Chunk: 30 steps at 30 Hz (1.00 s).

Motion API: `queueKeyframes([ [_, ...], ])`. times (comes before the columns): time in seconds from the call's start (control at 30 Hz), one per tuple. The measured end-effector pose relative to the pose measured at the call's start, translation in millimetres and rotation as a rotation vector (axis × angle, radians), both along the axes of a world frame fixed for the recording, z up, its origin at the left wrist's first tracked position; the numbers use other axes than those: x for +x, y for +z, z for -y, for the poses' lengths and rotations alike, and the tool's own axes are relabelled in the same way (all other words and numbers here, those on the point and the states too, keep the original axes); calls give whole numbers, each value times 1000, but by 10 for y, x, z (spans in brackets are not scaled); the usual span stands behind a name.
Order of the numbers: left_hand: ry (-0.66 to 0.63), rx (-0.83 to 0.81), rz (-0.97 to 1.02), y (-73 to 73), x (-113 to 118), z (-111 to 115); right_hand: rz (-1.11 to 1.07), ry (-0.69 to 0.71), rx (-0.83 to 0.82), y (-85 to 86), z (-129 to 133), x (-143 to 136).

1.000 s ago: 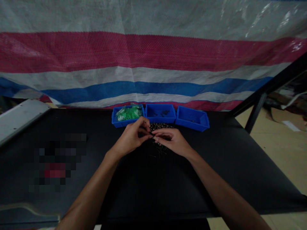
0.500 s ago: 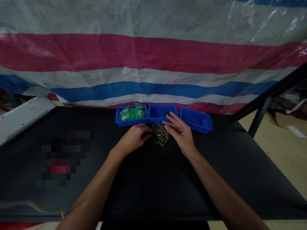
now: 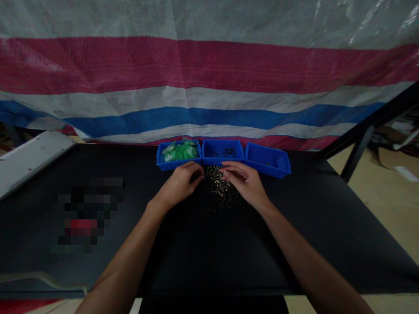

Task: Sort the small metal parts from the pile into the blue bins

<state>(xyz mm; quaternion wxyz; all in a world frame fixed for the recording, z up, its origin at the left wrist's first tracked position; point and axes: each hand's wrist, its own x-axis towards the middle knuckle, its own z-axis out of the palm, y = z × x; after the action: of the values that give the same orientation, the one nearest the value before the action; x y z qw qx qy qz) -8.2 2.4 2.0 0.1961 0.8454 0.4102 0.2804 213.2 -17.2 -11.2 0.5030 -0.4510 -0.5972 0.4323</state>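
A heap of small metal screws (image 3: 221,185) lies on the black table in front of me. My left hand (image 3: 185,181) is at the heap's left edge, thumb and fingertips brought together; what they pinch, if anything, is too small to make out. Over the heap's right side, my right hand (image 3: 245,181) has its fingers curled in towards the thumb, and I cannot make out what is between them. Just behind the heap stands the middle blue bin (image 3: 209,160), with several dark small pieces (image 3: 229,152) inside.
The left blue bin (image 3: 173,165) holds green and clear plastic bags (image 3: 181,151). A right blue bin (image 3: 273,168) has a tiny piece in it. A pixelated patch covers something at the left of the table (image 3: 216,261). A striped tarp (image 3: 203,65) hangs behind.
My right hand's fingers, stretched over the middle bin's front before, have come down and curled in at the heap. My left hand stays about where it was. The view has shifted slightly.
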Motion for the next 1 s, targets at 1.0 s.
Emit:
queueKeyframes([
  [1.0, -159, -114, 113, 12, 96, 48, 15, 216, -183, 19, 36, 12],
])
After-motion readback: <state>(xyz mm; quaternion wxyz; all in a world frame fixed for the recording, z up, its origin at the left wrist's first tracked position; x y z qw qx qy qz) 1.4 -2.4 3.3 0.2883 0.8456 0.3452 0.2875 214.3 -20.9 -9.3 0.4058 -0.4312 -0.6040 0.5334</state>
